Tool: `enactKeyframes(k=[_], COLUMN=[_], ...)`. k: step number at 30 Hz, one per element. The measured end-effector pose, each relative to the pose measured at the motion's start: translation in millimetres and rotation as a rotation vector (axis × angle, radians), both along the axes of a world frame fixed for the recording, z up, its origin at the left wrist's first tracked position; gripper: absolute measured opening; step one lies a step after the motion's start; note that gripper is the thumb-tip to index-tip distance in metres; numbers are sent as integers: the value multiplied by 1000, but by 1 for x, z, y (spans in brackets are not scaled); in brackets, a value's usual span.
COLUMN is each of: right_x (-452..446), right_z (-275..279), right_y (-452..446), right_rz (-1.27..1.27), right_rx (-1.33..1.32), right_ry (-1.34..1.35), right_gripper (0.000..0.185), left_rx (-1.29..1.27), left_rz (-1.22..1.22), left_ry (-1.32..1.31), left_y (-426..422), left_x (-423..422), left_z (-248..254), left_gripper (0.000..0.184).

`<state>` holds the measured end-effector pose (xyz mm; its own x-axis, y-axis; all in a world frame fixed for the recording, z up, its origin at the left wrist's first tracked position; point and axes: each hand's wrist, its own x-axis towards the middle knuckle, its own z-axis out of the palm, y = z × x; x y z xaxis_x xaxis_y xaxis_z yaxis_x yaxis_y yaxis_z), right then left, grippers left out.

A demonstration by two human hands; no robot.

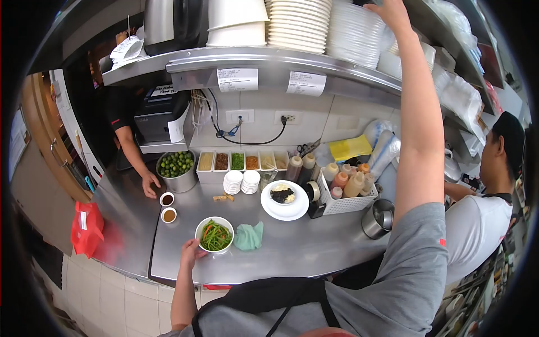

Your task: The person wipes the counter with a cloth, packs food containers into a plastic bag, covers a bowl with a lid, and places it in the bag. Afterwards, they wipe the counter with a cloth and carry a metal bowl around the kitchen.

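Observation:
My left hand [191, 253] has its fingers closed at the lower left rim of a white bowl [215, 249] filled with green vegetable strips and some red pieces [215, 235]. The bowl stands on the steel counter [252, 263]. A crumpled green cloth [249, 236] lies just right of it. My right hand [389, 12] is raised to the overhead shelf, beside a stack of clear plastic containers or lids [355, 33]. Its thumb is stretched out, and the top edge of the view cuts off the other fingers.
Two sauce cups [168, 214] stand near another person's hand [149, 184] at left. Behind are a pot of green citrus [178, 182], topping trays [237, 162], a plated bowl [285, 210] and a bottle basket [351, 203]. Another person [477, 224] stands at right. The steel shelf [269, 59] overhangs the counter.

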<state>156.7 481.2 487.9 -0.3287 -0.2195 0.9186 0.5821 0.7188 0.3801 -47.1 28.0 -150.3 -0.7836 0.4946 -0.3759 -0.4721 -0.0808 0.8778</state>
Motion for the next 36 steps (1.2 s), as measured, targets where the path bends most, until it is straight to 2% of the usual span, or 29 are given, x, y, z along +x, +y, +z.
enactKeyframes(k=[4, 5, 6, 7, 8, 9, 10, 11, 12, 13, 14, 15, 16, 18, 19, 20, 22, 23, 25, 26, 27, 29, 31, 32, 33, 35, 36], right_x=[2, -2, 0, 2, 2, 11, 7, 5, 8, 5, 7, 5, 1, -7, -10, -10, -26, -33, -48, -54, -60, -77, -90, -94, -100, -113, -119], right_z=[-1, -1, -11, -16, -14, -24, -26, -28, -44, -54, -83, -102, -130, -191, -223, -246, -307, -338, -394, -419, -441, -481, -509, -529, -546, -580, -601], right_y=[12, 20, -12, -27, -21, -54, -46, -69, -76, -75, -107, -117, -137, -145, -142, -155, -182, -188, -193, -196, -199, -208, -215, -212, -212, -217, -217], right_rz=[57, 104, 254, 337, 363, 233, 246, 526, 838, 1023, 1081, 1001, 1425, 1413, 997, 1134, 1281, 1270, 1465, 1494, 1399, 1387, 1247, 1227, 1224, 1195, 1077], right_rx=[163, 251, 219, 295, 333, 87, 369, 725, 377, 264, 113, 154, -153, -438, -386, -512, -940, -1175, -1305, -1489, -1458, -1562, -1786, -1859, -1861, -2114, -2135], right_ry=[51, 77, 123, 152, 244, 226, 408, 449, 316, 304, 179, 185, 193, 210, 196, -73, -238, -305, -416, -404, -393, -307, -167, -282, -278, -77, -56], right_gripper=[41, 39, 38, 37, 36, 45, 40, 34, 23, 15, 14, 9, 13, 20, 19, 23, 26, 17, 19, 14, 10, 8, 20, 33, 33, 30, 23], left_rx=[-26, -46, -70, -72, -75, -69, -66, -54, -71, -76, -82, -74, -96, -147, -163, -204, -255, -273, -299, -318, -338, -341, -337, -320, -301, -242, -182], left_rz=[-2, -4, -2, 1, 6, -26, -58, -56, -73, -95, -102, -111, -101, -85, -74, -76, -72, -75, -74, -58, -44, -18, -2, 55, 113, 203, 295], left_ry=[21, 30, 36, 33, 29, 38, 43, 35, 46, 105, 105, 82, 72, 45, 32, 56, 68, 72, 72, 83, 94, 91, 96, 111, 125, 170, 216], left_y=[1, 1, 1, 1, 2, 2, 1, 3, 3, 4, 5, 7, 10, 11, 10, 10, 4, 1, -7, -11, -15, -19, -18, -14, -9, 2, 7], left_x=[-1, 0, 0, 2, 2, -2, -7, -6, -5, -3, -4, -4, -3, -7, -6, -2, 1, 1, 4, 4, 4, 1, 2, 4, 7, 12, 14], left_z=[0, 1, 4, 6, 7, 1, -6, -5, -4, 1, 1, 2, 4, 3, 6, 12, 19, 20, 17, 16, 14, 5, 6, 9, 13, 15, 16], left_gripper=[36, 37, 38, 39, 39, 39, 39, 37, 34, 33, 33, 34, 36, 41, 41, 45, 49, 53, 57, 58, 59, 59, 59, 59, 60, 61, 61])
